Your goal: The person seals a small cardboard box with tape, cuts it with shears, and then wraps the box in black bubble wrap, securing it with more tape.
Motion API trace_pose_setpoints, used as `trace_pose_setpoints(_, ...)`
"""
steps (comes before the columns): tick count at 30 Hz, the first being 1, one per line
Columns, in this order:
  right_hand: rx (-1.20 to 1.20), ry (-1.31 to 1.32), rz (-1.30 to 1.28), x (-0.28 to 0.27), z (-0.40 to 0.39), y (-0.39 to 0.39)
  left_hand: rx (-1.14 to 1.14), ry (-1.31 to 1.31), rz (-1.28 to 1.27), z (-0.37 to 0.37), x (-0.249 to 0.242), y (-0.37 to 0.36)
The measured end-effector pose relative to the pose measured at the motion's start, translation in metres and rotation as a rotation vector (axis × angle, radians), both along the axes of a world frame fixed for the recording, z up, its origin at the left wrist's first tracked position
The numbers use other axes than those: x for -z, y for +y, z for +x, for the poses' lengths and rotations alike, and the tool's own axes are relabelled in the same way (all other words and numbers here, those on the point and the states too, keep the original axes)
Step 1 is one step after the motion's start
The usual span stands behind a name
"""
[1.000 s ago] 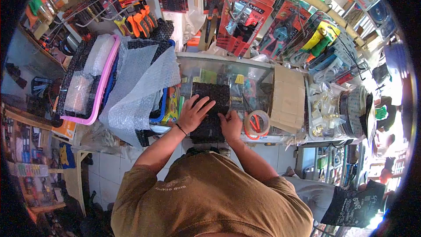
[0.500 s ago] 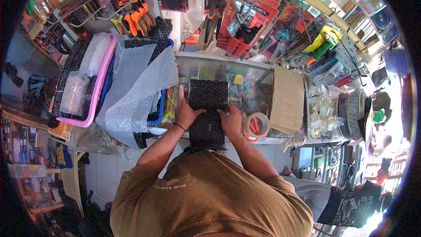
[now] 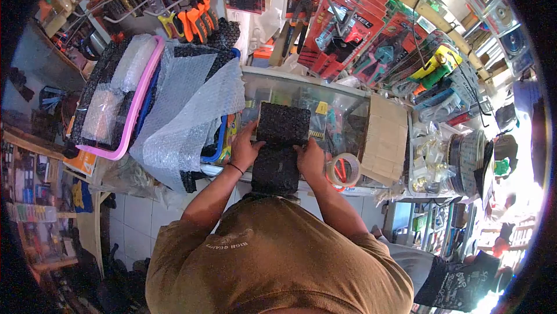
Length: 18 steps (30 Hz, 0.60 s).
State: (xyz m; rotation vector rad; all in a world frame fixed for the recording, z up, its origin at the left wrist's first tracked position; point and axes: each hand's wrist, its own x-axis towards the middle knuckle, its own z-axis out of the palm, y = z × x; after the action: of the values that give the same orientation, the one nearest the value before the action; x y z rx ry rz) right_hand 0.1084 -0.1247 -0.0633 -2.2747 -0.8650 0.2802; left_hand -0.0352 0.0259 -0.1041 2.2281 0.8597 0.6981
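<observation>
A box-shaped bundle in black bubble wrap (image 3: 284,123) lies on the glass counter (image 3: 348,105), with a length of the same wrap (image 3: 275,169) running from it toward my body. My left hand (image 3: 244,148) grips the bundle's left side near its lower corner, thumb on the front edge. At the right lower corner my right hand (image 3: 311,156) holds the wrap the same way. A roll of clear tape (image 3: 343,170) sits just right of my right hand, with orange-handled scissors (image 3: 340,169) seen through its ring.
Sheets of clear bubble wrap (image 3: 191,105) and a pink-rimmed tray (image 3: 138,116) are at the left. Flat cardboard (image 3: 385,137) lies right of the tape. Packaged tools (image 3: 345,29) hang behind the counter. Another person's leg (image 3: 406,262) shows at lower right.
The view has shifted, so the counter items appear further right. Both hands still hold the black wrap, and the bundle is slightly tilted compared with before.
</observation>
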Motion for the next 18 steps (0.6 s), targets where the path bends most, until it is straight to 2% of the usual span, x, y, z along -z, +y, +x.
trace_pose_setpoints(3, -0.005, -0.052, 0.005, 0.003, 0.001, -0.001, -0.074, -0.066, 0.007, 0.001, -0.002, -0.005)
trace_pose_setpoints(8, 0.0, -0.017, 0.002, 0.002, 0.001, -0.001, -0.143, -0.016, 0.178, -0.002, -0.009, -0.011)
trace_pose_setpoints(11, -0.006, -0.059, 0.001, 0.001, 0.0, -0.001, -0.114, -0.047, 0.144, -0.002, 0.005, -0.007)
trace_pose_setpoints(15, 0.031, -0.054, 0.014, 0.007, 0.0, 0.001, -0.091, -0.021, 0.227, -0.003, -0.008, -0.006)
trace_pose_setpoints(17, 0.034, -0.048, 0.017, 0.006, 0.0, 0.001, -0.009, 0.136, 0.151, -0.002, -0.021, 0.0)
trace_pose_setpoints(18, 0.035, -0.036, 0.024, 0.005, 0.0, 0.001, -0.008, 0.135, 0.152, -0.001, -0.028, 0.003)
